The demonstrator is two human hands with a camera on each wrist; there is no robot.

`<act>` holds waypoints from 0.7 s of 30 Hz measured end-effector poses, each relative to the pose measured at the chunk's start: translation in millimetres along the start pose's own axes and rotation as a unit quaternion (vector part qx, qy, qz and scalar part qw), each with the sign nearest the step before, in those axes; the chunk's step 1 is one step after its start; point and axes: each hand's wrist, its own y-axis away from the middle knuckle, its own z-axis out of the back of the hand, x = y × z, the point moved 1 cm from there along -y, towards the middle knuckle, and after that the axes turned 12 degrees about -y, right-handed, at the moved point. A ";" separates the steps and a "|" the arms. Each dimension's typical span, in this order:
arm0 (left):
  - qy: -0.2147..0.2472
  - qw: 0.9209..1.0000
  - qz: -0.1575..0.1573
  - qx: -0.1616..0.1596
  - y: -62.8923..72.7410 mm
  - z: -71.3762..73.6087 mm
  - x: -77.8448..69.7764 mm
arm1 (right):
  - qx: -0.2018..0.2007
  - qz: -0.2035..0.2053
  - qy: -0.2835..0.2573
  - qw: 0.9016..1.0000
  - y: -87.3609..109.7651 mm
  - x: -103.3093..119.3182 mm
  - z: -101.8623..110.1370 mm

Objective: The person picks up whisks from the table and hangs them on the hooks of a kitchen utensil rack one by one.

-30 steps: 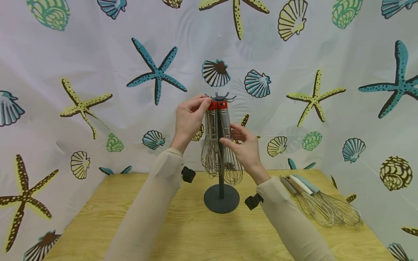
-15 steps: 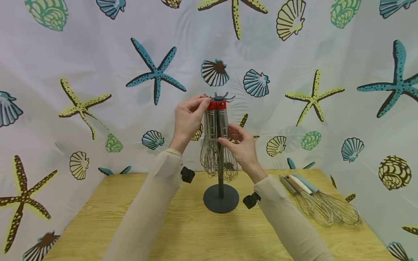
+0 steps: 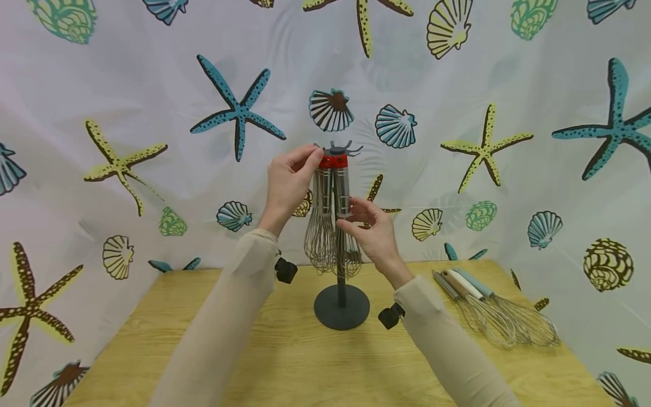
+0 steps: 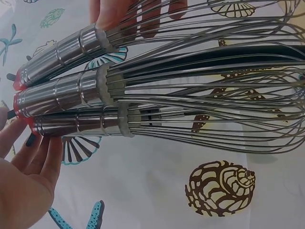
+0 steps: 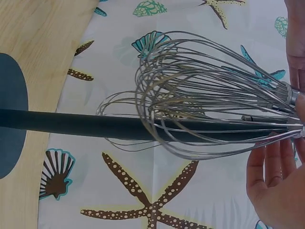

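Note:
A dark stand (image 3: pixel 342 314) with hooked arms at its top carries metal-handled whisks with red ends. In the left wrist view three of them lie side by side: an upper whisk (image 4: pixel 64 52), a middle whisk (image 4: pixel 62 95) and a lower whisk (image 4: pixel 78 122). My left hand (image 3: pixel 287 182) pinches the red end of the left whisk (image 3: pixel 324 195) beside the hooks. Lower down, my right hand (image 3: pixel 375 233) holds the right whisk (image 3: pixel 342 192) where handle meets wires, thumb in front and fingers behind. The wire loops (image 5: pixel 176 86) hang around the pole (image 5: pixel 71 126).
Several more whisks (image 3: pixel 495 316), with grey, brown, white and blue handles, lie together on the right of the wooden table (image 3: pixel 285 362). Behind the table hangs a white curtain (image 3: pixel 407 186) printed with shells and starfish.
The right whisk, tilted before, has swung left with my right hand and hangs nearly upright against its neighbour. My left hand keeps its pinch at the top. The head view has shifted slightly.

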 end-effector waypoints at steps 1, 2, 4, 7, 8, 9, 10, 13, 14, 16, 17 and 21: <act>-0.002 1.000 0.000 0.001 -0.9 0.0 2.0 | 0.002 -0.003 0.000 1.000 0.9 -1.5 0.2; -0.004 1.000 -0.001 0.001 -2.4 -0.1 4.5 | 0.004 -0.004 0.000 1.000 1.9 -2.9 0.6; -0.008 1.000 -0.001 0.002 -6.0 -0.9 11.1 | 0.006 -0.006 -0.001 1.000 3.8 -6.4 2.1; -0.009 1.000 0.000 0.004 -11.8 -2.1 20.9 | 0.012 -0.005 -0.003 1.000 7.6 -10.6 5.2; -0.009 1.000 0.000 0.003 -13.2 -2.1 22.7 | 0.012 -0.006 -0.002 1.000 9.0 -11.9 6.6; -0.008 1.000 0.001 0.003 -13.9 -1.9 23.8 | 0.011 -0.006 0.001 1.000 10.5 -13.2 8.1; -0.007 1.000 0.000 0.002 -14.4 -1.7 24.4 | 0.009 -0.007 0.002 1.000 12.5 -14.1 9.8; -0.009 1.000 -0.002 0.000 -13.7 -1.8 25.3 | 0.005 -0.014 0.002 1.000 19.1 -18.3 15.5; -0.012 1.000 -0.004 -0.001 -12.8 -2.1 25.1 | 0.003 -0.017 0.001 1.000 21.4 -20.0 17.4; -0.020 1.000 -0.008 -0.006 -10.9 -3.3 24.2 | 0.000 -0.026 -0.002 1.000 26.8 -23.3 21.3; -0.025 1.000 -0.011 -0.011 -10.0 -4.2 24.0 | 0.000 -0.031 -0.002 1.000 28.9 -25.7 23.4; -0.045 0.998 -0.012 -0.040 -7.4 -8.4 24.2 | -0.001 -0.045 -0.010 0.999 37.3 -35.8 29.0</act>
